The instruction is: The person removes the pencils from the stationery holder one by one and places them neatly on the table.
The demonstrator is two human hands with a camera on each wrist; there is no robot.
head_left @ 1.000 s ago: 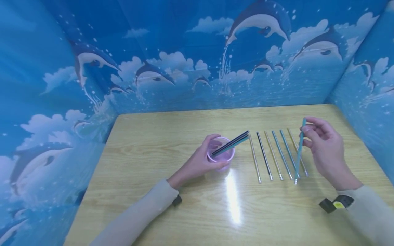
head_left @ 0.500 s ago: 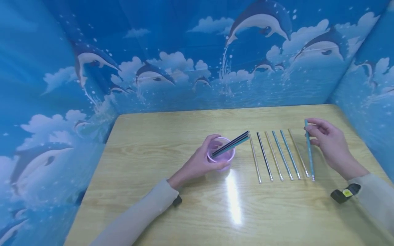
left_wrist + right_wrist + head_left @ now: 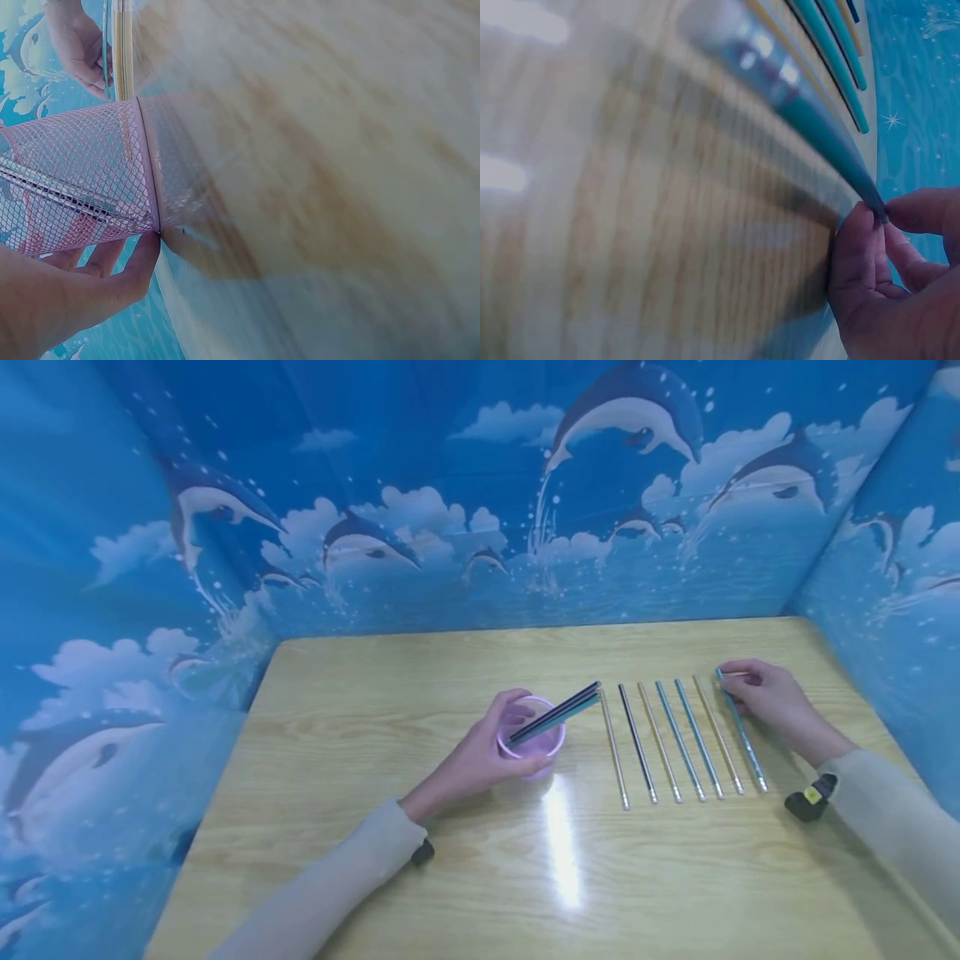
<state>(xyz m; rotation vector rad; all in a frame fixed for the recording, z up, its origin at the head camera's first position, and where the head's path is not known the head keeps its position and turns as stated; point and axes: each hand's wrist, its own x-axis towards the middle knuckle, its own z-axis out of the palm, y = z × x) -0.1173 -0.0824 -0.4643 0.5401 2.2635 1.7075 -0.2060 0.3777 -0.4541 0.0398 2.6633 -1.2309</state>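
My left hand (image 3: pixel 487 756) grips a pink mesh pencil cup (image 3: pixel 82 142) on the table, thumb and fingers around its side. Dark and teal pencils (image 3: pixel 558 714) lean out of it toward the right. At the right, my right hand (image 3: pixel 768 697) pinches the far end of a teal pencil (image 3: pixel 742 735) between thumb and fingers, low over the wood. The right wrist view has this pencil's eraser end (image 3: pixel 742 45) close to the camera, blurred. Left of it several pencils lie side by side, the nearest a gold pencil (image 3: pixel 718 735), their eraser ends toward me.
The wooden table (image 3: pixel 360 718) ends at a blue dolphin-print cloth (image 3: pixel 450 577) behind and at both sides. A dark pencil (image 3: pixel 637 743) and a pale pencil (image 3: pixel 615 747) form the row's left end, close to the cup. Light glares on the wood (image 3: pixel 562 843).
My right hand has carried the teal pencil over the row to its right end and lowered it beside the gold pencil. The left hand keeps its grip on the cup.
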